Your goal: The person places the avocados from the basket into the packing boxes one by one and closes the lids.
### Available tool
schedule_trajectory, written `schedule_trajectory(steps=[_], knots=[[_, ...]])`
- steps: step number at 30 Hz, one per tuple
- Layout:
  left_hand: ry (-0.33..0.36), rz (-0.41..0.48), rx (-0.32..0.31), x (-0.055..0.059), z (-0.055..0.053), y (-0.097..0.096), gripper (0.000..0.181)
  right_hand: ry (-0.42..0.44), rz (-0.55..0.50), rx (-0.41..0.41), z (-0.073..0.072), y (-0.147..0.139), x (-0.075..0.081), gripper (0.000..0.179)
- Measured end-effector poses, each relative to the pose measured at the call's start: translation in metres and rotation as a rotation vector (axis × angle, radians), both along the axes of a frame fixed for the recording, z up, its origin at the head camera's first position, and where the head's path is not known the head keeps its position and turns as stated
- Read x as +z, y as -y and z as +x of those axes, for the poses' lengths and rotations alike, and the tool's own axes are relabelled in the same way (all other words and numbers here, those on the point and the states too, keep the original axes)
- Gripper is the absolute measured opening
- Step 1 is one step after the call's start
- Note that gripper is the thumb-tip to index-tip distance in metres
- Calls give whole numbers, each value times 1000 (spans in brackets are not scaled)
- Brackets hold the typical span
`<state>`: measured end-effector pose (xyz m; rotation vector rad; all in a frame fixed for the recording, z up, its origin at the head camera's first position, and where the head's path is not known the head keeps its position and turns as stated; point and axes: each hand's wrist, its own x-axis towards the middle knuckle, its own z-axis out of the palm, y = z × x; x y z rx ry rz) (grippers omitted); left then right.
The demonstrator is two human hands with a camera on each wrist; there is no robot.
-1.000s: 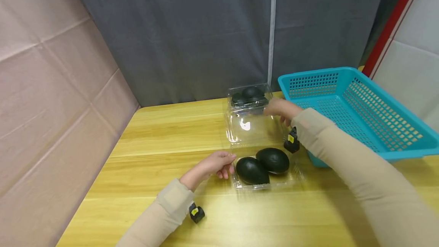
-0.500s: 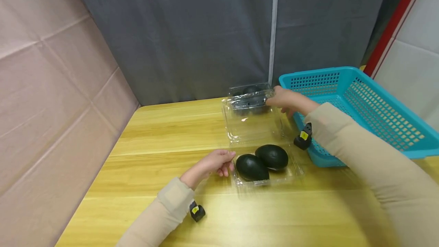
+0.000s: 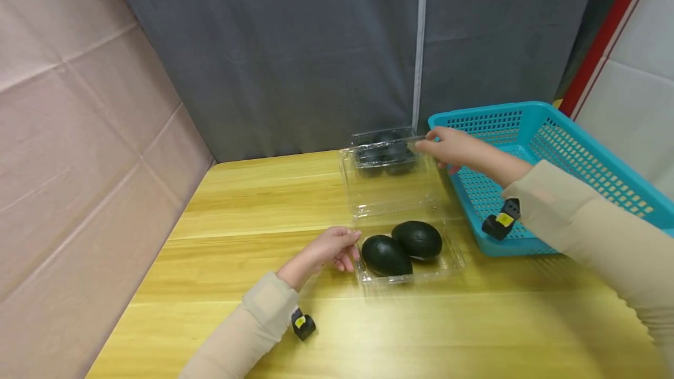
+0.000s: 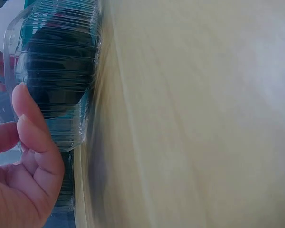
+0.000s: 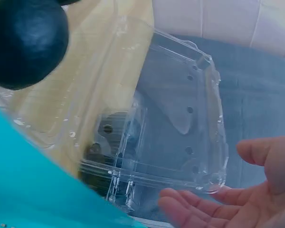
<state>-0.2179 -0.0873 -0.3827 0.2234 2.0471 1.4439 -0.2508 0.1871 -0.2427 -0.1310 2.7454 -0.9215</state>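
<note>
In the head view, a clear plastic clamshell box [image 3: 453, 262] lies unfolded on the table. Two dark green, egg-shaped fruits that look like avocados [image 3: 387, 256] sit in its near half. My left hand [image 3: 332, 248] pinches the left rim of that half between thumb and finger. The box's lid [image 3: 392, 189] leans up at the back, tilted. At the lid's upper right corner is my right hand [image 3: 455, 148]. In the right wrist view, its extended fingers [image 5: 194, 209] are behind the lid's edge, with the thumb held apart.
Behind the lid stands another clear box [image 3: 384, 136] holding dark fruits, close to the grey curtain [image 3: 289, 63]. A turquoise perforated basket [image 3: 518, 151] occupies the right side, under the right forearm. A pale wall covering [image 3: 79, 162] borders the wooden table [image 3: 237, 209] on the left.
The lid has swung up from lying further back, and now stands more upright. My right hand has shifted right and slightly up with its corner. The left hand stays at the rim.
</note>
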Motion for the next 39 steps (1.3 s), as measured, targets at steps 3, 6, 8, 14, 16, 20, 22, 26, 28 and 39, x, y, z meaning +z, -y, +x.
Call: schedule_trajectory(steps=[3,6,8,14,16,20,22,26,28,39], knots=[[3,9,10,0,0,1,29,-44,-38,-11,8,-3,-1,64],[0,17,11,1,1,4,31,-79,-110,-13,16,-7,-4,57],[8,27,9,1,1,6,32,-83,-167,-13,21,-10,-5,54],[48,88,-21,2,1,14,35,-33,-284,5,38,-18,-11,52],[60,103,-28,2,1,17,35,-9,-293,8,45,-20,-15,47],[72,106,-32,1,1,21,35,48,-316,16,57,-26,-24,36],[78,104,-28,1,1,23,36,67,-346,20,64,-28,-30,31],[77,100,-38,0,3,27,49,56,-364,49,78,-29,-43,30],[79,102,-47,1,4,28,58,43,-347,71,86,-28,-48,38],[88,91,-106,7,6,30,77,-120,-73,191,109,-5,-70,52]])
